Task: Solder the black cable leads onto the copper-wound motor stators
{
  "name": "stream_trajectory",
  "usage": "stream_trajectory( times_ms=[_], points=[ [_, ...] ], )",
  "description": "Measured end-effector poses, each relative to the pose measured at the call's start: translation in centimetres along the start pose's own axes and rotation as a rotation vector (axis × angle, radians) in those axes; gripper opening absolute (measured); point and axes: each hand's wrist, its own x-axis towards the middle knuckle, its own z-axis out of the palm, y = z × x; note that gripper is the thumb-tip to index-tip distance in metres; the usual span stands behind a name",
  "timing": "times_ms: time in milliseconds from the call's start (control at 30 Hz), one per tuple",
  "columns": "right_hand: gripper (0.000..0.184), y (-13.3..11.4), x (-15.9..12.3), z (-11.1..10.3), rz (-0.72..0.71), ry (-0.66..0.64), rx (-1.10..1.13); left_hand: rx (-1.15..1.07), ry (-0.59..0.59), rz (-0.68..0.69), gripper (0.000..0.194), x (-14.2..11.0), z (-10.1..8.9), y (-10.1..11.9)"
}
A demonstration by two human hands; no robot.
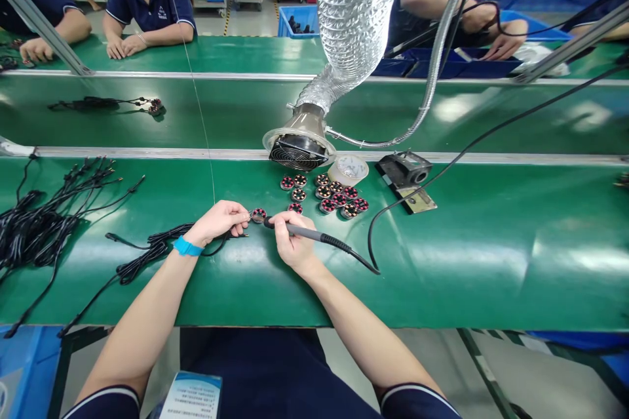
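Note:
My left hand (219,221) is closed in a pinch on a thin wire, held against a small round motor stator (258,214) lying on the green table. A blue strap circles that wrist. My right hand (289,240) grips a black soldering iron (314,235) like a pen, its tip touching the stator from the right. The iron's black cord (388,209) loops off to the right. A black cable bundle (147,255) runs under my left hand.
Several more stators (327,194) lie beyond my hands, beside a white round tin (348,168) and a soldering iron stand (407,176). A silver fume duct with fan (299,147) hangs over them. Black cables (39,222) pile at left. Other people sit across the conveyor (236,111).

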Motion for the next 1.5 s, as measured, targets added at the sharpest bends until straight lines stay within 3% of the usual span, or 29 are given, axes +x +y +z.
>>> stream_trajectory(
  times_ms=[367, 700, 1067, 1133, 1300, 1500],
  points=[
    [0.026, 0.1, -0.2, 0.1, 0.019, -0.021, 0.041, -0.010, -0.015, 0.000, 0.022, -0.1, 0.0, 0.2],
    [0.027, 0.1, 0.1, 0.0, 0.082, 0.099, 0.049, -0.012, -0.018, 0.009, 0.021, 0.2, -0.1, -0.4],
    [0.019, -0.1, 0.8, 0.7, 0.121, -0.076, 0.022, -0.019, -0.022, 0.020, 0.022, 0.1, -0.1, -0.3],
    [0.024, 0.2, 0.7, 1.0, 0.109, -0.139, -0.004, -0.011, -0.022, 0.020, 0.023, 0.1, 0.0, -0.2],
    [0.057, 1.4, 0.2, 1.8, 0.092, -0.302, -0.011, -0.007, -0.032, 0.019, 0.026, 0.0, 0.0, 0.0],
    [0.052, 2.6, 0.3, 2.2, 0.063, -0.380, 0.052, 0.029, 0.032, 0.018, 0.026, -0.2, 0.0, 0.3]
  ],
)
